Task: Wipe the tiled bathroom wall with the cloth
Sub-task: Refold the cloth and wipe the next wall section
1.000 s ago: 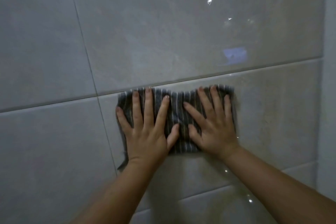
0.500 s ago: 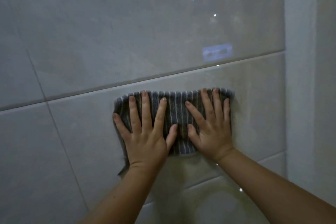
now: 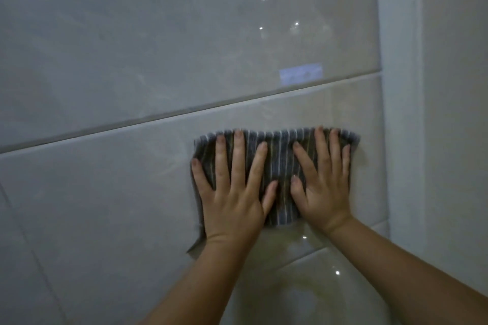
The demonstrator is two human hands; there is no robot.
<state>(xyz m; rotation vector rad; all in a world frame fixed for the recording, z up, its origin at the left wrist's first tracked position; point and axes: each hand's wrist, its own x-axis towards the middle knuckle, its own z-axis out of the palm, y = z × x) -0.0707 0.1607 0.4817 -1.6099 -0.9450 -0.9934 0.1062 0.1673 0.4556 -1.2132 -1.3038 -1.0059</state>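
Pressing the striped cloth [image 3: 281, 163] flat on the tiled wall [image 3: 132, 60]; left hand [image 3: 233, 198] and right hand [image 3: 323, 192] splayed, fingers straight, gripping nothing

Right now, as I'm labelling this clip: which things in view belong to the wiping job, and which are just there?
In the job: striped cloth; left hand and right hand pressing it; tiled wall.
Just there: bluish patch on upper tile; pale vertical strip, right.
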